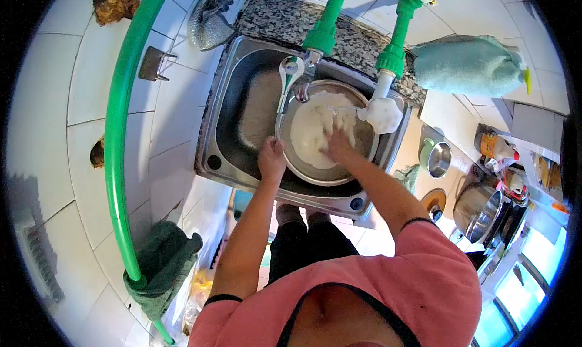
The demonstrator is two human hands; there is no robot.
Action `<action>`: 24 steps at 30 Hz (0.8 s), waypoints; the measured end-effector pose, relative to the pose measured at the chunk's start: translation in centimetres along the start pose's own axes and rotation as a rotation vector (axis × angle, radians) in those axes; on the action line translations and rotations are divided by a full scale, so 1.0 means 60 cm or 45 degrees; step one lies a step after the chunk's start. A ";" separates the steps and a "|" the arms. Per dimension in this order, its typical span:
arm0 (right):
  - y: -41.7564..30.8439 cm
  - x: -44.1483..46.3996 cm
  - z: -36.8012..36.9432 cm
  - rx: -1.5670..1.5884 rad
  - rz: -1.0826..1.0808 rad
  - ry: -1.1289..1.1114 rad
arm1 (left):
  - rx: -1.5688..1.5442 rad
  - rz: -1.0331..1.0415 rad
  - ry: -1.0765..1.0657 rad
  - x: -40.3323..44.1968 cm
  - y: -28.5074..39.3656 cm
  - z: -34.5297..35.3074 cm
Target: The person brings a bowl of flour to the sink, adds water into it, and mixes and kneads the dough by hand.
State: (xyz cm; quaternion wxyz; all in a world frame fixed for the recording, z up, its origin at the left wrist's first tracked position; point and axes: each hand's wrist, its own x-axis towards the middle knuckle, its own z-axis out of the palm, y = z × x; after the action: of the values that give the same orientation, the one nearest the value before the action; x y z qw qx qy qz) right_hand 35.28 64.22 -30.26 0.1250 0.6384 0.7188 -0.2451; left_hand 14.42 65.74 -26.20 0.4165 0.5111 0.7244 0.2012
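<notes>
A wide round metal basin (370, 142) stands in the stainless steel sink (213, 142). Inside it lies a white heap that looks like rice (310, 131), though single grains are too small to make out. At the basin's left rim, my left hand (271, 158) is closed on the edge. My right hand (341, 147) reaches into the basin from the right, its fingers apart and partly sunk in the white heap. Above the basin hangs the metal tap (302, 92) with its long lever (288, 83).
Green pipes (321, 34) come down behind the sink, one ending in a white, bulb-like outlet (383, 114) over the basin's right side. A thick green pipe (118, 134) runs along the left wall. A metal mug (438, 159) and large pot (479, 210) stand at right.
</notes>
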 end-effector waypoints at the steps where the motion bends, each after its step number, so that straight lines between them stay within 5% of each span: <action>1: -0.011 -0.021 0.019 -0.084 0.114 -0.036 | 0.036 0.025 0.004 0.006 -0.007 0.008; 4: -0.036 -0.006 0.073 0.327 -0.034 -0.271 | 0.232 0.010 -0.020 0.015 0.032 -0.004; 6: -0.021 0.055 0.028 -0.162 -0.373 -0.189 | 0.146 0.049 -0.135 0.030 0.004 -0.003; 8: 0.055 0.102 0.070 0.579 -0.199 -0.104 | 0.072 0.059 -0.262 0.012 -0.004 -0.011; 10: 0.071 0.072 0.078 0.924 0.013 -0.125 | -0.268 -0.517 -0.672 -0.021 0.032 -0.018; 12: 0.046 -0.039 0.054 0.332 -0.001 -0.021 | -0.273 -0.483 -0.667 -0.022 0.036 -0.020; 14: -0.007 -0.042 0.048 0.266 -0.159 -0.044 | -0.106 -0.279 -0.560 -0.018 0.043 -0.019; 18: 0.008 0.072 0.010 0.005 -0.478 -0.113 | -0.271 -0.388 -0.527 -0.005 0.016 -0.008; 20: 0.036 0.070 -0.019 0.801 0.071 -0.222 | -0.232 -0.352 -0.678 -0.010 0.013 -0.016; 22: 0.040 0.022 -0.003 0.998 0.347 -0.262 | -0.319 -0.402 -0.663 -0.014 0.015 -0.014; 24: 0.021 -0.033 0.089 -0.095 0.106 0.193 | -0.409 -0.441 -0.640 -0.012 0.014 -0.014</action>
State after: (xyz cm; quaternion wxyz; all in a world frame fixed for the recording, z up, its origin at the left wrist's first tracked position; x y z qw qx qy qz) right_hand 36.13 59.88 -34.10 0.1040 0.6792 0.7078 -0.1638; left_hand 14.35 65.54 -24.83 0.6850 0.3420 0.6344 0.1066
